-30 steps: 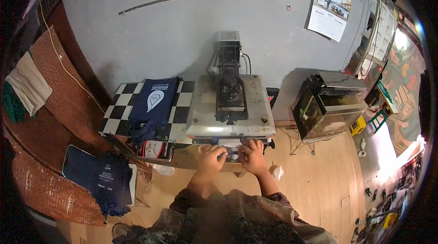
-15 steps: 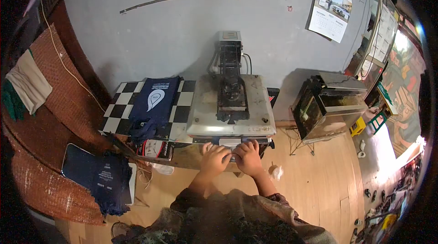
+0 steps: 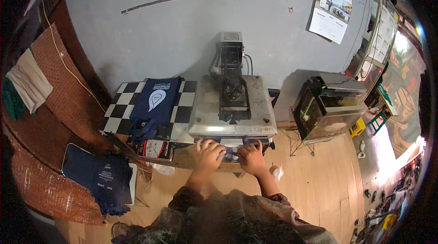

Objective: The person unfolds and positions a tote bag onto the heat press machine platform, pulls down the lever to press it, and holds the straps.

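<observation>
A heat press (image 3: pixel 232 127) with a broad silver top plate stands against the wall. Under its front edge shows white material (image 3: pixel 231 141), with dark blue cloth (image 3: pixel 230 152) hanging just below it. My left hand (image 3: pixel 209 154) is at the front left of the press, thumb and fingers pinching the cloth while other fingers stick up. My right hand (image 3: pixel 251 158) has its fingers curled on the same cloth at the right. How much cloth lies inside the press is hidden.
A navy bag (image 3: pixel 156 100) with white print lies on the checkered tabletop (image 3: pixel 117 111) at left. More navy cloth (image 3: pixel 109 178) rests on a chair or stand farther left. A glass tank (image 3: pixel 331 116) stands at right. A calendar (image 3: pixel 331 11) hangs above.
My left hand has shifted slightly left and its fingers have lifted and spread. My right hand has turned a little, one finger raised. More dark blue cloth shows between them.
</observation>
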Motion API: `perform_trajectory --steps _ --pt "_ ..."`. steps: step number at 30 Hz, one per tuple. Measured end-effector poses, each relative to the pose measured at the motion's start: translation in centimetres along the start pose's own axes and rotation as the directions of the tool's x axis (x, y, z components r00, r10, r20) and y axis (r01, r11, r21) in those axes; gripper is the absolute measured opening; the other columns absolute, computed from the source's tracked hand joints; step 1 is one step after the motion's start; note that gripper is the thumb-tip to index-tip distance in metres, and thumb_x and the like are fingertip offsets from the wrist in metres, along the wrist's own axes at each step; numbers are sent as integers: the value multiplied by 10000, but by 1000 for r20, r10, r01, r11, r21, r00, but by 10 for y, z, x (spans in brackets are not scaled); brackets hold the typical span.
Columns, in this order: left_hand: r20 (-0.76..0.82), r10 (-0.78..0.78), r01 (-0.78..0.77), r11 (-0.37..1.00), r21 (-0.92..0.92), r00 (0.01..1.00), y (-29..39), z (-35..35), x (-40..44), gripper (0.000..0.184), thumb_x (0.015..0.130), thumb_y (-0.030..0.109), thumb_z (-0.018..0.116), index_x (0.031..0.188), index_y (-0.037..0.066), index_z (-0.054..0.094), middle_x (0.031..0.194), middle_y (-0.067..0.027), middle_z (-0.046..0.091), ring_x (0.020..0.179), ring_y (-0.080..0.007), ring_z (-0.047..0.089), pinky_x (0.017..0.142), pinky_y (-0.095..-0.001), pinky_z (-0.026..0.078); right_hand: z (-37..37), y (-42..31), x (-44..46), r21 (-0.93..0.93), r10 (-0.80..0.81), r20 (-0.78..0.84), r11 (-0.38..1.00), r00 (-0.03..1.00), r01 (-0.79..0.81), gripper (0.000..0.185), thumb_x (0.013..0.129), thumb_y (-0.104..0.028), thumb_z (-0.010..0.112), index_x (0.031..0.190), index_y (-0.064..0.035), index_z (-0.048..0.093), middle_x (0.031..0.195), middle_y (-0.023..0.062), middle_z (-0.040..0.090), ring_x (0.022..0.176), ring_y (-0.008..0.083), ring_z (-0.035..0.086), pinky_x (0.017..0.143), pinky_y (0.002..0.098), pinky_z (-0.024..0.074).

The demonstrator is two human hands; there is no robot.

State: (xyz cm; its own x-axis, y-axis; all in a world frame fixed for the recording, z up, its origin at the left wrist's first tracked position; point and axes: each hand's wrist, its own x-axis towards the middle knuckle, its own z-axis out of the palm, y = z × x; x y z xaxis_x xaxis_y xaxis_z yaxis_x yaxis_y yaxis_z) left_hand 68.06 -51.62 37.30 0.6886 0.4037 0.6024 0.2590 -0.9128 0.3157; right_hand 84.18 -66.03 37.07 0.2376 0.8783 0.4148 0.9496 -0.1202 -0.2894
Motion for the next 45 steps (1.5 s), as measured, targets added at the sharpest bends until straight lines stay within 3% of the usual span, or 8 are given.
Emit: perform_trajectory --steps 7,21,27,31,33,35,37,45 --pt "48 30 -27 997 -66 998 5 -1 -6 133 864 232 691 927 115 692 1023 -36 635 1122 -274 526 1078 -576 248 15 -17 3 -44 27 66 999 997 -24 463 815 -288 680 1254 -155 617 1052 84 669 1090 288 602 1126 640 202" --pt "-63 -32 31 999 -12 998 -25 -2 -22 130 878 232 670 921 109 676 984 -23 642 976 -288 571 947 -494 399 26 2 -9 157 -43 127 987 991 23 148 871 -203 664 861 -55 665 777 132 659 834 330 631 870 439 432" --pt "134 -375 351 602 -717 917 -48 52 -40 196 964 229 635 1096 85 617 1123 -89 581 807 -204 628 669 -291 495 25 4 -7 392 149 -293 920 944 -24 87 871 -113 663 845 -31 649 845 149 618 868 336 569 853 408 437" --pt "416 -699 527 -65 -847 582 -41 52 -25 407 982 300 620 1319 134 464 1214 -42 522 859 -175 618 666 -326 519 71 40 -6 717 612 -312 654 727 -243 137 960 -125 591 934 2 638 872 65 617 877 213 571 816 300 442" --pt "595 -661 577 -289 -764 457 -58 62 -23 436 974 365 621 1332 173 461 1185 -21 545 859 -167 623 667 -332 520 74 52 -2 917 767 92 184 635 -355 189 984 -171 575 1017 3 642 913 35 629 873 174 576 798 285 450" --pt "693 -583 638 -351 -685 423 -72 74 -19 408 967 364 631 1300 171 494 1141 -7 569 834 -152 622 662 -329 519 77 59 2 908 763 139 156 631 -389 218 981 -192 579 1076 -9 649 962 39 657 872 170 602 794 290 471" --pt "776 -503 691 -403 -600 380 -74 77 -15 381 960 363 641 1268 170 526 1097 6 593 809 -136 622 657 -326 518 101 78 7 901 687 411 -205 600 -382 227 967 -204 609 1094 -20 651 982 48 673 886 166 620 802 302 487" --pt "601 -591 696 -91 -712 538 -52 83 -24 231 969 323 640 1029 100 657 816 23 616 668 -87 587 564 -270 481 95 48 10 895 631 446 -308 635 -322 160 967 -225 643 959 -66 645 773 -24 565 694 119 548 599 289 441"
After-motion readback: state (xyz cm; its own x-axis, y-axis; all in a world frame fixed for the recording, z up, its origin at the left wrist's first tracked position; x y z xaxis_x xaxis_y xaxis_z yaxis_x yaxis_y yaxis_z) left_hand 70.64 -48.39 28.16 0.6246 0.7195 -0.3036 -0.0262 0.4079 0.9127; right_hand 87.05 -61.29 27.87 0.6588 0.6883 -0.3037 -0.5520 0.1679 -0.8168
